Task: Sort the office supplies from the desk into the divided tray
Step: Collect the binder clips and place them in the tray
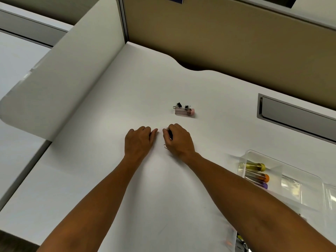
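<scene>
My right hand [179, 140] rests on the white desk [109, 179], closed around black binder clips [170, 135]; wire loops stick out at its fingertips and under the thumb. My left hand [139, 140] lies just to its left, fingers curled on the desk, with nothing visible in it. Farther back lie a clear tube with a pink cap [184, 112] and two black binder clips [179, 105] touching it. The clear divided tray [309, 179] stands at the right, with yellow, orange and purple capped tubes [254, 171] in its near-left compartment.
A white partition [60, 84] walls the desk's left side and a tan panel [218, 42] backs it. A grey recessed cable slot [294, 113] sits at the far right. Small clear bags lie in the tray's middle compartment [292, 188].
</scene>
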`<control>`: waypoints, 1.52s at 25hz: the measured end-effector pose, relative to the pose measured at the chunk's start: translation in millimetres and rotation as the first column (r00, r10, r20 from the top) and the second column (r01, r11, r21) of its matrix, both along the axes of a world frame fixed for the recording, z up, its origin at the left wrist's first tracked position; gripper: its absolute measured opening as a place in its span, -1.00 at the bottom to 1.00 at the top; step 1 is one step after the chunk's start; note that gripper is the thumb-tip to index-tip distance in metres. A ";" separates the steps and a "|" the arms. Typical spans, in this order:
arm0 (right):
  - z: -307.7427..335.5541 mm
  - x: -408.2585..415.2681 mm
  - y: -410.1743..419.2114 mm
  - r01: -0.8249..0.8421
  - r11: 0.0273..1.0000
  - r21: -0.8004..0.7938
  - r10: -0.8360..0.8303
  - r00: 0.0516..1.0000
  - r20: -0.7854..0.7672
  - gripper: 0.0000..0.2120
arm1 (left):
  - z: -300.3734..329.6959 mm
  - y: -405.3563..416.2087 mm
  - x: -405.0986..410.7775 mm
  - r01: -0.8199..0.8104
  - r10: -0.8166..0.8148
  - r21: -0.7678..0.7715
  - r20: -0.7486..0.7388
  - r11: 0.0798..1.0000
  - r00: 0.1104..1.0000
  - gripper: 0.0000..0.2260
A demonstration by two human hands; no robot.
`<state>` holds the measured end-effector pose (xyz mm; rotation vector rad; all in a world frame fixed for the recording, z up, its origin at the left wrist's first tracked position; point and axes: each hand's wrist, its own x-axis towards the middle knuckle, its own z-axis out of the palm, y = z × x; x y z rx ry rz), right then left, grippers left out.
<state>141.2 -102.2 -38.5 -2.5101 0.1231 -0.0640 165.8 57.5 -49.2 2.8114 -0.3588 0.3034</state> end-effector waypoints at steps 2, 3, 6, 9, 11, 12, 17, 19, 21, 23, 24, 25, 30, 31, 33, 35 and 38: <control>6.3 -2.6 -3.1 0.048 0.994 0.095 -0.048 0.999 0.002 -0.71 | 1.0 0.9 -1.4 0.014 -0.014 -0.024 -0.031 1.000 0.999 -0.55; 10.2 -3.7 -4.4 0.082 0.984 0.159 -0.081 0.997 -0.014 -0.69 | 1.7 1.3 -2.7 0.016 -0.017 -0.034 -0.048 0.999 0.999 -0.54; 26.9 -9.6 -7.0 0.263 0.875 0.408 -0.198 0.961 -0.194 -0.64 | 9.7 -3.5 -5.8 -0.069 0.049 -0.139 -0.142 0.988 0.989 -0.49; 45.7 -21.1 -14.5 0.419 0.605 0.677 -0.131 0.891 -0.434 -0.69 | 24.8 -18.1 -11.8 -0.185 0.105 -0.324 -0.249 0.928 0.963 -0.46; 55.7 -35.5 -24.9 0.465 0.475 0.747 -0.068 0.866 -0.496 -0.75 | 37.2 -31.7 -23.5 -0.109 0.017 -0.381 -0.237 0.918 0.971 -0.47; 61.5 -45.2 -32.7 0.487 0.427 0.762 -0.055 0.855 -0.515 -0.75 | 43.5 -40.4 -31.3 -0.074 -0.029 -0.409 -0.239 0.910 0.970 -0.47; 87.0 -98.4 -80.9 0.574 0.191 0.796 -0.132 0.819 -0.559 -0.77 | 81.2 -90.7 -66.3 -0.303 -0.284 -0.629 -0.659 0.716 0.696 -0.53; 94.8 -116.9 -100.4 0.577 0.135 0.806 -0.163 0.815 -0.556 -0.77 | 91.9 -107.0 -76.5 -0.511 -0.342 -0.596 -0.790 0.619 0.508 -0.60; 103.0 -139.5 -125.0 0.568 0.087 0.819 -0.194 0.816 -0.545 -0.77 | 98.1 -127.1 -87.6 -0.595 -0.362 -0.574 -0.818 0.563 0.446 -0.63; 110.2 -161.2 -150.8 0.563 0.050 0.825 -0.224 0.811 -0.540 -0.78 | 102.4 -148.2 -97.2 -0.654 -0.409 -0.569 -0.819 0.498 0.402 -0.65; 113.2 -171.8 -163.7 0.561 0.028 0.827 -0.241 0.807 -0.539 -0.79 | 104.4 -159.5 -101.9 -0.680 -0.432 -0.560 -0.821 0.474 0.374 -0.66; 115.3 -182.4 -176.4 0.558 0.000 0.830 -0.260 0.802 -0.538 -0.79 | 106.6 -171.7 -106.9 -0.703 -0.453 -0.545 -0.823 0.457 0.343 -0.67; 118.9 -220.9 -234.4 0.548 -0.142 0.825 -0.398 0.731 -0.554 -0.77 | 126.7 -250.6 -137.2 -0.794 -0.528 -0.448 -0.827 0.411 0.193 -0.70; 118.2 -226.4 -245.6 0.546 -0.164 0.822 -0.429 0.711 -0.558 -0.76 | 131.2 -268.7 -145.4 -0.802 -0.530 -0.435 -0.829 0.410 0.179 -0.69; 118.0 -234.7 -266.0 0.550 -0.182 0.815 -0.468 0.681 -0.564 -0.74 | 135.8 -304.4 -160.6 -0.808 -0.539 -0.430 -0.825 0.403 0.170 -0.66; 116.5 -238.8 -281.5 0.573 -0.173 0.801 -0.499 0.650 -0.573 -0.76 | 135.5 -334.6 -173.0 -0.793 -0.552 -0.446 -0.816 0.416 0.170 -0.63; 111.6 -239.0 -298.0 0.630 -0.124 0.767 -0.559 0.594 -0.579 -0.83 | 132.1 -366.7 -185.6 -0.740 -0.526 -0.464 -0.832 0.487 0.176 -0.64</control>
